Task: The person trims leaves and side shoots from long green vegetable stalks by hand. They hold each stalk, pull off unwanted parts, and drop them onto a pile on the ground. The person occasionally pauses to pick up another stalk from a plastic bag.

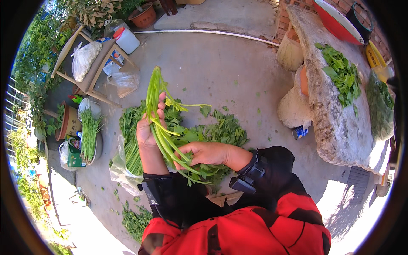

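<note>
A bunch of green celery (155, 92) is gripped around its stalks by my left hand (151, 127), with the cut base pointing away from me. Lower on the same stalks, my right hand (204, 153) pinches a stem between thumb and fingers. A thin yellowish side stalk (194, 105) sticks out to the right. On the ground beneath my hands lies a heap of loose celery leaves (220, 132). More whole celery (132, 156) rests to the left, partly in a clear plastic bag (122, 177); my left forearm hides some of it.
On the right, a rough stone slab (314, 92) bears celery leaves (342, 75) and a red basin (338, 24). A wooden chair (95, 68) with a white bag (86, 59) stands at left. Nearer are chives (90, 137) in a container. Leaf scraps (137, 220) lie lower left.
</note>
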`<control>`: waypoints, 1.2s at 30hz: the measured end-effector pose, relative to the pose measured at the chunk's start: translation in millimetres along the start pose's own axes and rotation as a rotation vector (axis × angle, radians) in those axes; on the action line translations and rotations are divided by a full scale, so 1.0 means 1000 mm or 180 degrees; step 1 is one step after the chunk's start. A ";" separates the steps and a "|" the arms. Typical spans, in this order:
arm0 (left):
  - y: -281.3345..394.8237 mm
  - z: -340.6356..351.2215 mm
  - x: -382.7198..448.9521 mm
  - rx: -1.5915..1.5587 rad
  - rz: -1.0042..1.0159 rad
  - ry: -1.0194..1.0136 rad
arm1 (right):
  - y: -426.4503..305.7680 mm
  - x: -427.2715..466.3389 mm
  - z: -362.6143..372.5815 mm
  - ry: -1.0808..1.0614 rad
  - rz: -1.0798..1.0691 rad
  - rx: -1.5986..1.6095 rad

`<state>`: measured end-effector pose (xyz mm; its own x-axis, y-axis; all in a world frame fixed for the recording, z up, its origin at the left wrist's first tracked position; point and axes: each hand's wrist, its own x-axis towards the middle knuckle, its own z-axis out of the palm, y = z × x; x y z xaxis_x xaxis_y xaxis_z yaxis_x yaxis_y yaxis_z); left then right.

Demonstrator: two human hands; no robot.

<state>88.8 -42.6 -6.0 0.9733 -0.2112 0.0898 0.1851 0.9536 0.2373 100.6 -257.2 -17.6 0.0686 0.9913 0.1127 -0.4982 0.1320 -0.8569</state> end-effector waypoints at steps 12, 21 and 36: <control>0.031 -0.004 -0.028 -0.0249 0.0205 0.0161 | -0.011 0.000 -0.012 0.1384 -0.0714 -0.2833; 0.078 -0.010 -0.072 -0.0832 0.0885 0.0478 | -0.047 -0.038 -0.033 0.1859 -0.0485 -0.0606; 0.090 -0.044 -0.066 -0.1402 0.1910 0.1796 | -0.011 -0.012 -0.004 0.1778 -0.0671 -0.2815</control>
<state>47.3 66.9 -33.5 0.8233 0.3684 -0.4318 -0.4477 0.8891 -0.0950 109.0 -270.4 -11.1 0.5785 0.7773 0.2471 0.3589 0.0294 -0.9329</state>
